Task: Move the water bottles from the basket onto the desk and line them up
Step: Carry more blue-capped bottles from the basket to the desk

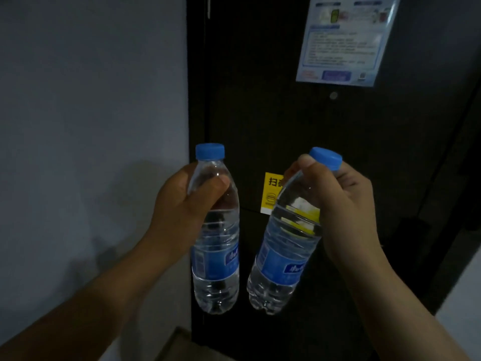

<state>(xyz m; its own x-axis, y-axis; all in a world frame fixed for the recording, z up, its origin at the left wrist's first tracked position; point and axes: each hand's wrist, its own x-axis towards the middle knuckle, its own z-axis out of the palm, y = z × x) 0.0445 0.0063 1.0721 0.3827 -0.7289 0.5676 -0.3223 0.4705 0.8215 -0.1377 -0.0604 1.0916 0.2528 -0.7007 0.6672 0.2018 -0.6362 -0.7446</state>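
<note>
I hold two clear water bottles with blue caps and blue labels in the air in front of a dark door. My left hand (pixel 182 212) grips the upper body of the left bottle (pixel 217 256), which hangs upright. My right hand (pixel 346 207) grips the right bottle (pixel 281 261) near its neck and shoulder; this one tilts, its cap leaning to the right. The two bottles hang side by side, a small gap between them. No basket or desk is in view.
A dark door (pixel 312 121) fills the middle and right, with a blue-white notice (pixel 343 40) and a yellow sticker (pixel 272 191) on it. A pale wall (pixel 91 100) stands at the left. Floor shows at the bottom.
</note>
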